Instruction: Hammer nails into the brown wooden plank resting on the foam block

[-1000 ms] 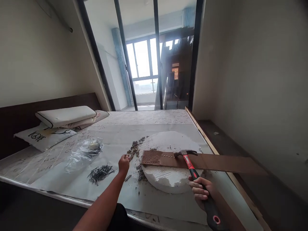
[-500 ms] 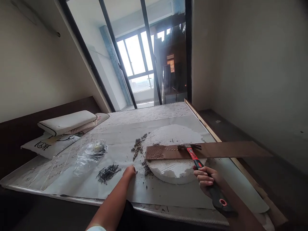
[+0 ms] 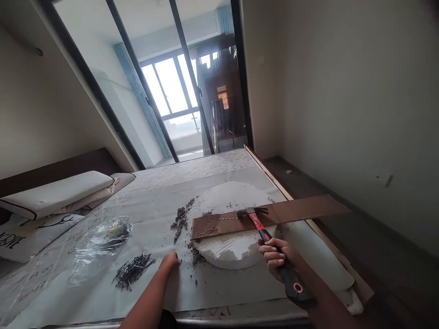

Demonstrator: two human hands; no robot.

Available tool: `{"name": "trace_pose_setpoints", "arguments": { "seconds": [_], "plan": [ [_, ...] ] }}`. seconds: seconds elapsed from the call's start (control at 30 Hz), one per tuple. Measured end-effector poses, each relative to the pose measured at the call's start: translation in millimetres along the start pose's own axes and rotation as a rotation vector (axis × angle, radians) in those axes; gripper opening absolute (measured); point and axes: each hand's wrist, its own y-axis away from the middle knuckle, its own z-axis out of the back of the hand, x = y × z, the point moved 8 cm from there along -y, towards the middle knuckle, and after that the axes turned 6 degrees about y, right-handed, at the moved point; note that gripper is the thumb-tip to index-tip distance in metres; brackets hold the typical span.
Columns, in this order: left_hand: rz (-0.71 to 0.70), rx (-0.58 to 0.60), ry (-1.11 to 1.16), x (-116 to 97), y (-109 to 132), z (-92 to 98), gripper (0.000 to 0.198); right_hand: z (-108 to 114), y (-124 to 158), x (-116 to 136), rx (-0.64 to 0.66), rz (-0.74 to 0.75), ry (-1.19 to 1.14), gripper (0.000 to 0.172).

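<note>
My right hand (image 3: 276,257) is wrapped round the black-and-red handle of a claw hammer (image 3: 257,222). The hammer's head rests on a brown wooden board (image 3: 288,211), beside a short row of pale nail heads. Many small marks or holes cover the board's left end. Under the board lies a white round slab (image 3: 236,194) with a rough surface. My left hand (image 3: 170,261) is closed on the grey sheet, left of the slab; a tiny dark tip shows at its fingers, too small to name. Left of it lies a pile of loose nails (image 3: 133,270).
A clear plastic bag (image 3: 101,242) with more nails sits on the sheet-covered mattress (image 3: 219,161). Grey crumbs (image 3: 180,223) are scattered by the slab's left edge. Pillows (image 3: 65,189) are stacked at far left. The board reaches past the bed's wooden right edge (image 3: 265,172).
The head view has turned, so the whole scene sits further left. The hammer still rests on the board in my right hand, and my left hand stays closed near the slab.
</note>
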Motion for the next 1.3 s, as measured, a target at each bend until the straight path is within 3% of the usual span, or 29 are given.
{"name": "trace_pose_setpoints", "arguments": {
  "seconds": [0.17, 0.27, 0.33, 0.43, 0.63, 0.77, 1.03, 1.23, 1.3],
  "plan": [
    [-0.053, -0.106, 0.026, -18, 15, 38.7, 0.014, -4, 0, 4, -0.079, 0.017, 0.030, 0.009],
    [-0.155, -0.147, 0.269, -47, 29, 62.0, 0.021, -6, 1, 7, -0.153, 0.019, 0.077, 0.009],
    [-0.214, -0.098, 0.492, -73, 39, 68.6, 0.035, -7, 0, 8, -0.206, 0.016, 0.123, 0.009],
    [-0.286, -0.006, 0.750, -121, 50, 70.9, 0.049, -8, -1, 7, -0.291, 0.003, 0.226, 0.010],
    [-0.426, 0.110, 1.002, -226, 54, 58.5, 0.048, -13, 10, 11, -0.464, 0.078, 0.470, 0.022],
    [-0.510, 0.152, 1.041, -272, 48, 44.4, 0.046, -21, 28, 27, -0.591, 0.163, 0.658, 0.026],
    [-0.478, 0.213, 1.007, -302, 25, 24.9, 0.042, -13, 42, 37, -0.671, 0.122, 0.661, 0.022],
    [-0.585, -0.128, 0.684, -319, 15, 24.5, 0.041, -18, 40, 36, -0.652, 0.105, 0.672, 0.020],
    [-0.627, -0.174, 0.613, -323, 16, 22.0, 0.040, -21, 39, 36, -0.641, 0.099, 0.690, 0.020]
  ]
}}
